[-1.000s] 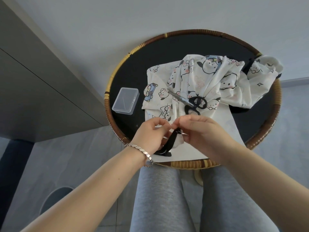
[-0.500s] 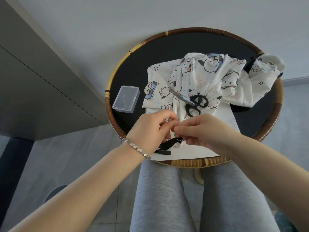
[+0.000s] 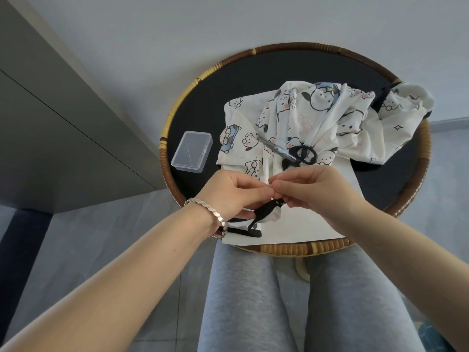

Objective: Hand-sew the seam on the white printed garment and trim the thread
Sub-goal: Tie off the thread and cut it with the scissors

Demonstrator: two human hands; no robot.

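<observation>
Clear plastic box holds a needle; left hand and right hand pinch garment.

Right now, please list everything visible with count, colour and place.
table: 1, black top, brown woven rim, before the person
printed garment: 1, white, heaped on table
scissors: 1, black-handled, on garment
plastic box: 1, clear, table's left side
sheet: 1, white, under garment
strap: 1, black, at garment's near edge
bracelet: 1, silver, left wrist
legs: 2, grey trousers, below table
left hand: 1, pinching garment's near edge
right hand: 1, pinching same edge
</observation>
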